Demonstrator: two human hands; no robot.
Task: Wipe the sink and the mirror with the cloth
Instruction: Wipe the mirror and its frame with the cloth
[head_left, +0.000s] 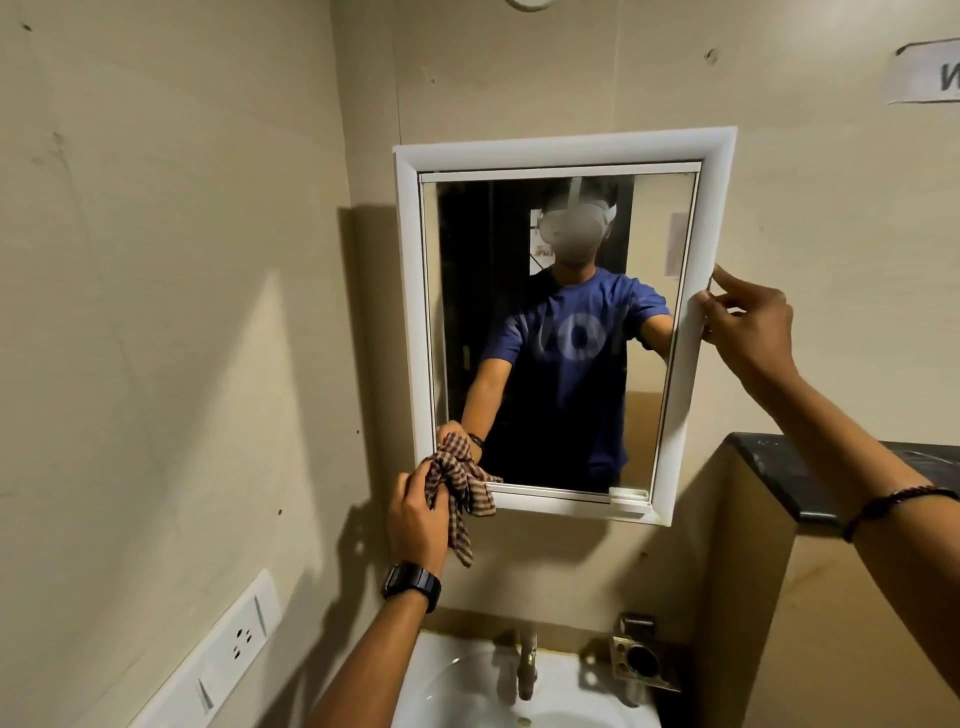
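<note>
Checked cloth (457, 486) bunched in left hand (415, 519) fingers

A white-framed mirror (556, 332) hangs above the white sink (457, 686). A bunched brown checked cloth (462, 483) touches the mirror's lower-left corner.

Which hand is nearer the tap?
Left. The left hand, gripping the cloth, is above the tap at the mirror's lower corner; the right hand holds the mirror's right edge, higher up.

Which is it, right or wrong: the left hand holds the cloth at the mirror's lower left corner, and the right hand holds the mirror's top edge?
Wrong in one point: in the head view the right hand holds the mirror's right edge, not the top. The left hand and cloth: correct.
</note>
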